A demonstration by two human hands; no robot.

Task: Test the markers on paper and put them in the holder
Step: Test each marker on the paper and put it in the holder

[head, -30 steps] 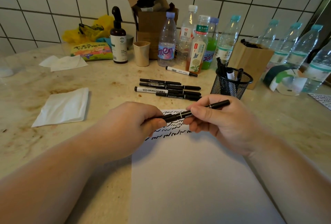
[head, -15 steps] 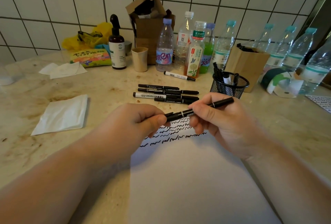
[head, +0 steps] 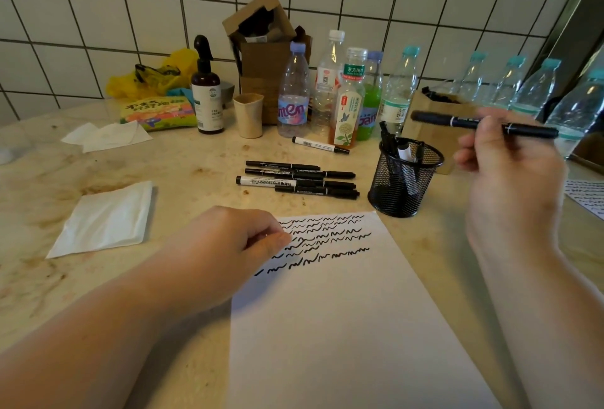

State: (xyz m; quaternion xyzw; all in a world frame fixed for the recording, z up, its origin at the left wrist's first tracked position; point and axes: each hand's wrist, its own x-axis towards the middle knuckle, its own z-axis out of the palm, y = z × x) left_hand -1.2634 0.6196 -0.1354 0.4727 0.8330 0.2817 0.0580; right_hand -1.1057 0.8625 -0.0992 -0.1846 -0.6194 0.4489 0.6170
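A stained stone counter (head: 196,160) is seen beneath everything, backed by a white tiled wall (head: 392,0). Most of the near side is covered by a sheet of paper (head: 343,327), its top edge filled with rows of black squiggles (head: 327,238).

The left hand (head: 228,245) is rested on the paper's upper left corner, with the fingers curled under and thumb against forefinger; nothing is seen to be held in it, though the fingertips are hidden beneath the knuckles, so a small object could not be ruled out. The right hand (head: 510,173) is raised above the counter, well right of the paper, and a black marker (head: 483,122) is gripped between thumb and fingers. The marker is capped and held almost level, its long axis running left to right, with one end pointed left above the holder and the other projecting past the hand to the right. The hand is blurred.

A black mesh holder (head: 405,176) is placed just beyond the paper's top right corner, with a few markers stood inside it. Four markers (head: 300,178) are laid in a row to its left, parallel, long axes left to right. A single white marker (head: 320,145) is laid further back, beside a cluster of bottles (head: 340,95). A folded tissue (head: 104,219) is lying at the left.
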